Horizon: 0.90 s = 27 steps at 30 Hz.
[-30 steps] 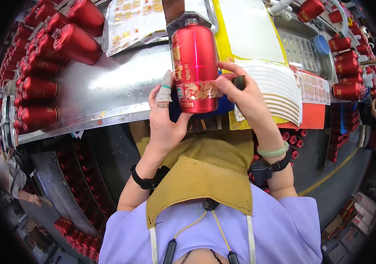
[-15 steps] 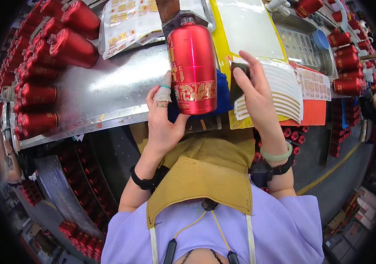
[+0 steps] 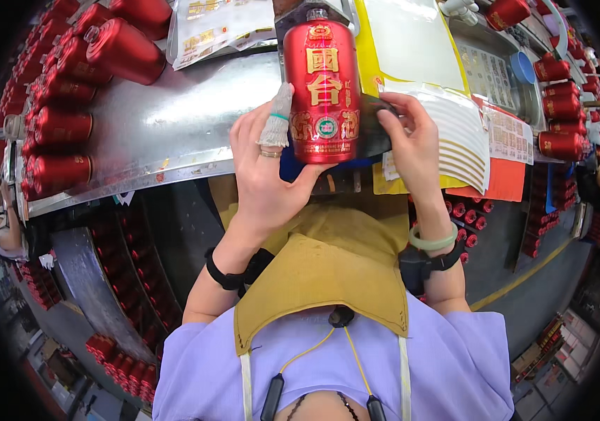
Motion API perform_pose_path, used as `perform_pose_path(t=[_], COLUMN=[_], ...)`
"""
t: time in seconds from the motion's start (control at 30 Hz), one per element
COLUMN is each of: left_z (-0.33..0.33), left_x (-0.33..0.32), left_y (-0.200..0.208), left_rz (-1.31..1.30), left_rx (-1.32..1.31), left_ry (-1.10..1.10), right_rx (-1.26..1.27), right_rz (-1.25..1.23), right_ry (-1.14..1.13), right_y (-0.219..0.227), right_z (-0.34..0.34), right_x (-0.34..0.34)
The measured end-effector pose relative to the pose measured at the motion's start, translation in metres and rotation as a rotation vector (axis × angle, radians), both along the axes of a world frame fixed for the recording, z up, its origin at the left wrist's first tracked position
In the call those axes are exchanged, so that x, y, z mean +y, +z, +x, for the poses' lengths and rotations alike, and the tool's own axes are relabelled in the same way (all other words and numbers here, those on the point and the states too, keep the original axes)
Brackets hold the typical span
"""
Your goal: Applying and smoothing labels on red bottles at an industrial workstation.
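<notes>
A glossy red bottle [image 3: 321, 84] with gold characters, a gold patterned band and a small green-and-white emblem lies front side up, its clear neck pointing away from me. My left hand [image 3: 265, 165] holds its left side and base, the thumb along the bottom end. A grey cloth finger cover [image 3: 275, 126] sits on one of those fingers. Right of the bottle, my right hand [image 3: 414, 140] pinches a dark, flat, flexible piece [image 3: 376, 130] between thumb and fingers, close against the bottle's side. Whether it is cloth or rubber I cannot tell.
Several red bottles [image 3: 61, 130] crowd the left of the metal table [image 3: 174, 112]. Sheets of gold stickers [image 3: 219, 28] lie at the back. On the right are a yellow-edged white sheet [image 3: 412, 42], fanned white strips [image 3: 465, 151], a metal tray with a blue cup [image 3: 522, 67], and more bottles.
The bottle has turned about its length, bringing its gold characters and emblem to the top. My right hand has closed its fingers on the dark piece and moved it against the bottle's right side.
</notes>
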<state>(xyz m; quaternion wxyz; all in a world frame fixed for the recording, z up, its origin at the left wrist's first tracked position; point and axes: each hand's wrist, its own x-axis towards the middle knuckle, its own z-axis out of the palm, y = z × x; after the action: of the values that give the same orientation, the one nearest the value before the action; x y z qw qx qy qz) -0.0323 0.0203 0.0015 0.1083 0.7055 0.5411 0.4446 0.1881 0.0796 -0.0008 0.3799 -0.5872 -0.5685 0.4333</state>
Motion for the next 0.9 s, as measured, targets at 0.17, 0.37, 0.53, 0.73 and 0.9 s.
perform_pose_path(t=[0.17, 0.37, 0.53, 0.73, 0.9], left_z=[0.002, -0.014, -0.009, -0.01, -0.008], left_x=[0.007, 0.012, 0.011, 0.011, 0.012], left_y=[-0.003, -0.006, -0.02, -0.025, -0.025], left_rz=[-0.275, -0.326, -0.372, -0.384, -0.355], left_rx=[-0.292, -0.431, -0.75, -0.74, -0.733], left_ry=[-0.066, -0.258, -0.321, -0.314, -0.304], right_rx=[0.214, 0.299, 0.364, 0.192, 0.219], right_rz=[0.133, 0.133, -0.011, -0.054, -0.134], right_ry=[-0.023, 0.062, 0.131, 0.156, 0.162], right_y=[0.009, 0.017, 0.017, 0.009, 0.005], right_z=[0.01, 0.003, -0.006, -0.015, -0.012], right_x=[0.003, -0.005, -0.01, -0.014, -0.009])
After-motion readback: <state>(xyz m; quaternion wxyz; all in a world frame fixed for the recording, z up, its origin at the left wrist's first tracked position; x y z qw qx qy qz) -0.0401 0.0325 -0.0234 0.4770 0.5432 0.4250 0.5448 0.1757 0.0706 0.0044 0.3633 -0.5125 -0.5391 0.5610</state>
